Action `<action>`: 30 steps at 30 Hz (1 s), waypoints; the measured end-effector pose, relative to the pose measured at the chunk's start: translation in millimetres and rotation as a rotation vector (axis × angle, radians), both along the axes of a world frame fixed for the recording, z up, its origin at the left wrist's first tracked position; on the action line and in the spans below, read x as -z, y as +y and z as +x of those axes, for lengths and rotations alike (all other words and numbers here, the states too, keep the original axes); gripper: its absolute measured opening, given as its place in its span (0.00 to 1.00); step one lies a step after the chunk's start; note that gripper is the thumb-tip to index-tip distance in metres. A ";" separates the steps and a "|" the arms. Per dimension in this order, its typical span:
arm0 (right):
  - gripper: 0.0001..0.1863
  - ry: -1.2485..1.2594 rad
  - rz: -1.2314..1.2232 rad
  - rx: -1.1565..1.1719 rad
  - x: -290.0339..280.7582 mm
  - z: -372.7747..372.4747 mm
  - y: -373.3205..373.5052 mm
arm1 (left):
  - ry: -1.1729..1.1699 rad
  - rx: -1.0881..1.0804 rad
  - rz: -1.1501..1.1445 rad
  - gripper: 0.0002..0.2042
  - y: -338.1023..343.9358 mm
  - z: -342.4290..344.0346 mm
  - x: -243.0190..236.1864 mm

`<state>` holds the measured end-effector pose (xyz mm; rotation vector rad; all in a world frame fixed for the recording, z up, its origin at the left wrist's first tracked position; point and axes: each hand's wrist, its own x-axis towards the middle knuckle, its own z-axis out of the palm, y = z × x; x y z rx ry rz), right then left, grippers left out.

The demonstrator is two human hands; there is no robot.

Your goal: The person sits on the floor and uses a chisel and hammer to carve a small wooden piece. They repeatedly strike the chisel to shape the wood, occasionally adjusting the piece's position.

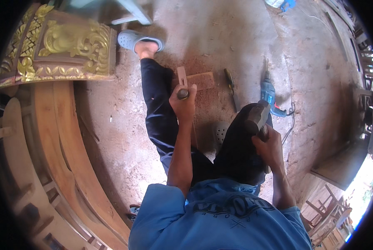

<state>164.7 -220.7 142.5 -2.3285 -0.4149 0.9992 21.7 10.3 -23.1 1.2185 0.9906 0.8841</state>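
The person sits on the dusty concrete floor with one leg stretched out far ahead; the left hand is wrapped tight around the round wooden handle of a chisel, held upright over a flat pale wooden block lying just beyond the knuckles; whether the blade tip touches the block I cannot tell, since the fist hides it. The right hand is closed around the shaft of a dark-headed mallet, raised to the right of the chisel and well apart from it; the head is blurred.

Further out on the floor lie a yellow-handled screwdriver and a blue electric drill with its cord trailing right; a carved gilded wooden panel stands at the far left.

What worries me: the mallet comes from off to the side, so a glancing blow could miss the handle top and land on the gripping fingers; the small block looks unclamped, and may skid under a strike.
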 end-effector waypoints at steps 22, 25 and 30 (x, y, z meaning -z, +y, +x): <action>0.16 -0.151 0.003 -0.131 -1.6 8.0 4.2 | -0.125 0.315 0.527 0.12 -1.8 -12.4 -79.5; 0.17 -0.048 -0.032 -0.035 -0.7 8.0 4.4 | -0.644 0.200 0.511 0.09 34.9 -31.5 -146.3; 0.16 -0.056 0.031 -0.034 -0.1 -0.6 -3.1 | -0.652 0.019 0.150 0.10 70.5 -56.9 -142.9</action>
